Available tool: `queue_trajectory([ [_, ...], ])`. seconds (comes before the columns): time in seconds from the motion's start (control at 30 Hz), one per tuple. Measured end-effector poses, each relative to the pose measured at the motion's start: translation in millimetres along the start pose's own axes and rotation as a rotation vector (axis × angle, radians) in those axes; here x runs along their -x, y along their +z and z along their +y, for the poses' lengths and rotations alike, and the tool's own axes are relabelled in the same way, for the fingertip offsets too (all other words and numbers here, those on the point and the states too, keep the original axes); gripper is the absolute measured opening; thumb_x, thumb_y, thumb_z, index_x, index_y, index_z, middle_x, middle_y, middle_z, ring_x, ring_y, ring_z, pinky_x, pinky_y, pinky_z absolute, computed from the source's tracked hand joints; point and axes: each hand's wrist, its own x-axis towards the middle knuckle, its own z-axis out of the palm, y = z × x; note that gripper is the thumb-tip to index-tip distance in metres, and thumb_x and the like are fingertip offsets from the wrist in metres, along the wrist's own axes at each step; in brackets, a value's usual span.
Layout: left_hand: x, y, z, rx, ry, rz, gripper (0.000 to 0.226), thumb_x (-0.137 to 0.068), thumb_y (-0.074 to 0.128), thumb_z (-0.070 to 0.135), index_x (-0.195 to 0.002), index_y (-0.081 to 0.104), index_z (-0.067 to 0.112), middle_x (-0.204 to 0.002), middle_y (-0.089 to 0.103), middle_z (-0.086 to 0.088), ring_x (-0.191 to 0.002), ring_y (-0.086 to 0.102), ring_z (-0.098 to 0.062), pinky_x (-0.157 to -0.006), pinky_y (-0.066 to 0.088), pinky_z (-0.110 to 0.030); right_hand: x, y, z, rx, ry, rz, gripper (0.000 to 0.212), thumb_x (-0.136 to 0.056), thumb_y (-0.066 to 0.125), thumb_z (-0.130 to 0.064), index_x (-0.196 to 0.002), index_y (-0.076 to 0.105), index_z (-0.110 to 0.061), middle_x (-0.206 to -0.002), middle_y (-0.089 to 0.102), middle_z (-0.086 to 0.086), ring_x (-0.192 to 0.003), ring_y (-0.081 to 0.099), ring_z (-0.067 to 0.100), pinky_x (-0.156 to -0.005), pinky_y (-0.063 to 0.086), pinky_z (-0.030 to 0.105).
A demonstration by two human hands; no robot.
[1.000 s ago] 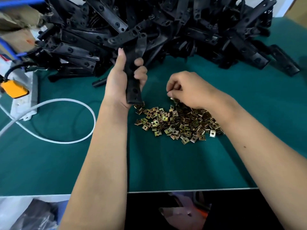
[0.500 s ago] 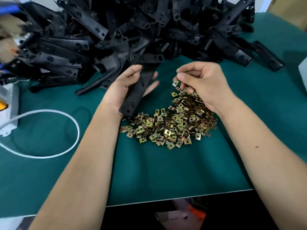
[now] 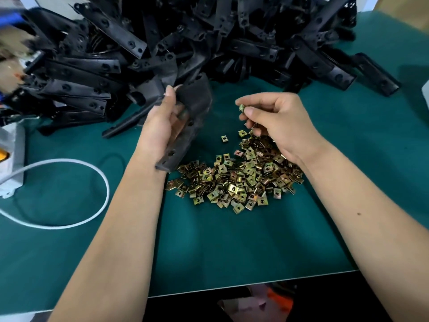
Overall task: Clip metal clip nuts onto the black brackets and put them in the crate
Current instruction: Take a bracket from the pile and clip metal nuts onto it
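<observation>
Bracket (image 3: 185, 126), long, stiff black plastic with holes, sits left of centre, gripped mid-length in the left hand (image 3: 160, 126). Moving right, the right hand (image 3: 276, 122) pinches one clip nut (image 3: 241, 108), light, springy folded metal, likely sharp-edged, above the brassy nut pile (image 3: 239, 180) at centre frame.

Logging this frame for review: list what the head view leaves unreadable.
- Crate: not in the head view at all.
- Bracket in the left hand: motion-blurred, its clip slots unreadable.
- Clip nut pinched by the right hand: too small to tell which way it faces.
- Bracket heap: cut off by the top edge.
</observation>
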Motion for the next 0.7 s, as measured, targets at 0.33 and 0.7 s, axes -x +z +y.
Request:
queue_trajectory([
  [0.33, 2.4, -16.6, 37.6, 0.234, 0.408, 0.151, 0.009, -0.107, 0.053, 0.019, -0.102, 0.05, 0.012, -0.092, 0.056, -0.01, -0.081, 0.054, -0.018, -0.091, 0.046, -0.034, -0.8, 0.7, -0.6, 0.002, 0.036, 0.052, 0.008, -0.092, 0.074, -0.004, -0.097, 0.078, -0.009, -0.083, 0.075, 0.006, -0.075, 0.064, 0.017, -0.058, 0.047, 0.021],
  [0.7, 14.9, 22.1, -15.4, -0.997, 0.656, -0.078, 0.031, -0.11, 0.043, 0.03, -0.131, 0.051, 0.009, -0.081, 0.064, -0.017, -0.072, 0.06, -0.029, -0.065, 0.046, -0.049, -0.9, 6.9, 0.1, 0.054, -0.029, 0.164, 0.007, -0.095, 0.068, -0.006, -0.09, 0.07, -0.011, -0.078, 0.075, 0.005, -0.065, 0.061, 0.011, -0.052, 0.045, 0.018],
])
